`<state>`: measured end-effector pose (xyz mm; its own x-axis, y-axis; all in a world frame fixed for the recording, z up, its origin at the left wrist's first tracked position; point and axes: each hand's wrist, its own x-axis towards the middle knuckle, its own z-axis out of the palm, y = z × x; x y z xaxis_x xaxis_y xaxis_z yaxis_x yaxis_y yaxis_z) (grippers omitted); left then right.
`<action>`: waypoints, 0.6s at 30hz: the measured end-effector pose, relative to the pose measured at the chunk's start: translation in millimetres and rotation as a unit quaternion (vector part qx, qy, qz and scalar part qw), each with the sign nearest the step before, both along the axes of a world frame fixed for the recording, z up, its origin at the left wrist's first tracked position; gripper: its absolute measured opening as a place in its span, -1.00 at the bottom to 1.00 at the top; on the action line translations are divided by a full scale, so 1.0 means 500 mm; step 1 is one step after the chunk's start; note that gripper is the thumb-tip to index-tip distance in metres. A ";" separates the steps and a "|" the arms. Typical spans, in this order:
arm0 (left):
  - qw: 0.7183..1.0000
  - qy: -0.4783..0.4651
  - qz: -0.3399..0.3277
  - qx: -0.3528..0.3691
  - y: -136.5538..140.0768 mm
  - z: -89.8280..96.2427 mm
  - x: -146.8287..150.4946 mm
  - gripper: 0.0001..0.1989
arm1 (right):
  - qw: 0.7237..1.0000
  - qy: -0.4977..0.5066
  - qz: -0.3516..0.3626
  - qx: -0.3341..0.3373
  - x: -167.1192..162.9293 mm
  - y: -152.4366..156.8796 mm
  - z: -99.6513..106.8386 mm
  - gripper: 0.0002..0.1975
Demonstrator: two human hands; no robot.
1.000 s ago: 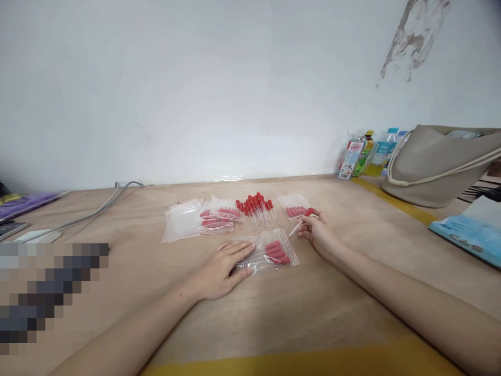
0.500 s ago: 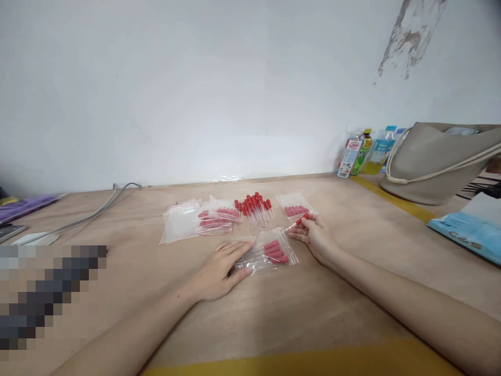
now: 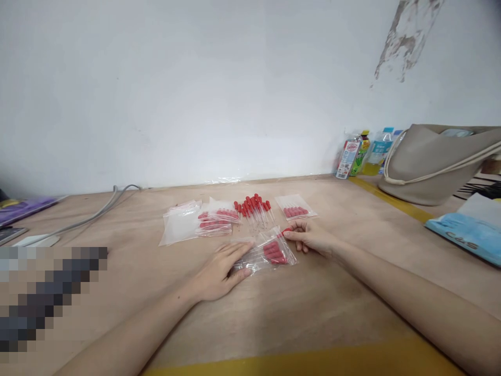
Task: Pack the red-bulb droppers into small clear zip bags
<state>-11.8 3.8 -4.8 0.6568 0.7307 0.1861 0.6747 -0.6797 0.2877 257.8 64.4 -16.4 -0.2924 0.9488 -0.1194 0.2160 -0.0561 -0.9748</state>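
At the right end of a clear zip bag (image 3: 254, 261), the right hand (image 3: 309, 237) pinches a dropper (image 3: 287, 230) by its red bulb, thumb against fingertips. Its stem seems to run into the bag, though clear glass or plastic against clear film makes the tip hard to follow. The left hand (image 3: 222, 269) lies flat with its thumb spread away, resting on the bag's other end and the table (image 3: 235, 324).

To slide this dropper in well, I would hold the left palm firm so the film cannot creep, bring the stem low and in line with those inside, and push lightly from the bulb without squeezing it. The likely trouble is the tip snagging the bag's lip.

Inside this bag I count about four bulbs (image 3: 277, 255), besides the one pinched. Beyond, near the hands, lie loose droppers (image 3: 254, 208), perhaps fifteen to twenty; they overlap too much for a sure count. One farther bag (image 3: 308, 210), at right, holds five or so. Left of the loose ones are filled bags (image 3: 213, 233), at least two, overlapping a stack of flat bags (image 3: 180, 225) I cannot count. Farther right stand one carton (image 3: 346, 159), at least two bottles (image 3: 378, 154) and one handbag (image 3: 430, 162).
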 end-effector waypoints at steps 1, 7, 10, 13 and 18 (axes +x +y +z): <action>1.000 0.001 0.000 0.000 0.000 0.000 0.000 -0.49 | 1.000 -0.008 -0.006 0.008 0.001 0.000 -0.001 -0.74; 1.000 -0.011 -0.003 0.002 0.000 0.000 0.000 -0.49 | 0.998 -0.012 0.031 0.054 -0.008 -0.004 -0.011 -0.69; 1.000 -0.013 0.000 0.000 0.001 -0.001 -0.001 -0.50 | 0.996 -0.009 0.076 0.046 -0.011 -0.001 -0.010 -0.68; 1.000 -0.011 0.000 -0.001 0.002 0.000 0.000 -0.50 | 0.992 0.001 0.121 0.027 -0.012 0.004 -0.004 -0.67; 1.000 0.000 -0.001 -0.001 0.001 0.002 0.000 -0.49 | 0.987 0.002 0.159 0.027 -0.014 0.003 0.005 -0.59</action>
<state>-11.7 4.0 -3.7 0.6589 0.7291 0.1849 0.6728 -0.6812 0.2887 251.0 66.1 -14.1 -0.5762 0.8143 -0.0702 0.2108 0.0651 -0.9753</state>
